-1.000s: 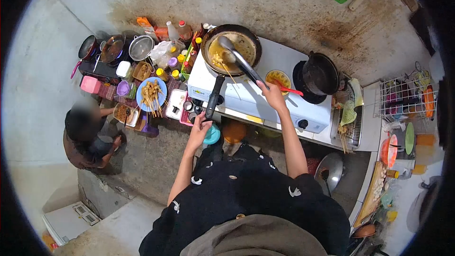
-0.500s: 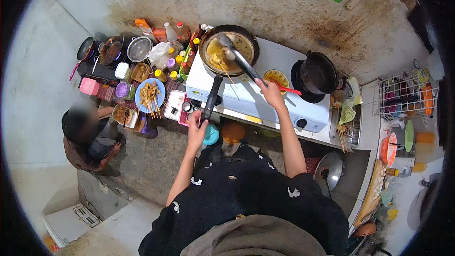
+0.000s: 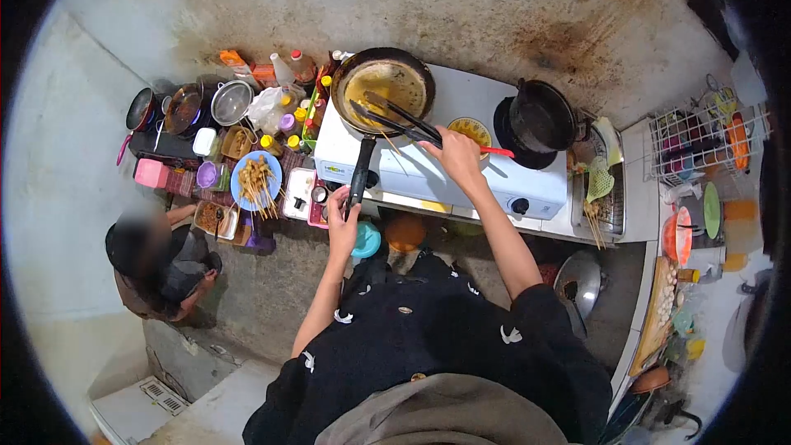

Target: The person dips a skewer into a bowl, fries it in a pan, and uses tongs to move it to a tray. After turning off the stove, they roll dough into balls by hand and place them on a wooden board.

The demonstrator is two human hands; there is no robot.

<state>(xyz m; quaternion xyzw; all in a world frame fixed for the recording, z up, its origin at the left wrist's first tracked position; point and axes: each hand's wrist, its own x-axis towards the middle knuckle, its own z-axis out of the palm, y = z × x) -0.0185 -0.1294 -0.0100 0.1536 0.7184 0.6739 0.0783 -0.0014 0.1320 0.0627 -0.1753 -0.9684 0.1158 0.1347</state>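
Observation:
My left hand is closed around the black handle of a frying pan on the left side of the white stove. In my right hand is a pair of dark tongs, reaching over the pan's near rim with the tips spread apart. Yellow, egg-like food lies in the pan near those tips, and a thin wooden skewer sticks out over the rim. Beside the pan stands a patterned bowl with yellow contents and a red-handled utensil.
A dark pot sits on the right burner. Left of the stove are bottles, a blue plate of skewers and a plastic tub. A person crouches there. Skewers also lie by the sink at right.
The tongs have swung lower and their arms have opened apart; my right hand has shifted slightly left. The food lies flatter in the pan, and my left hand stays on the handle.

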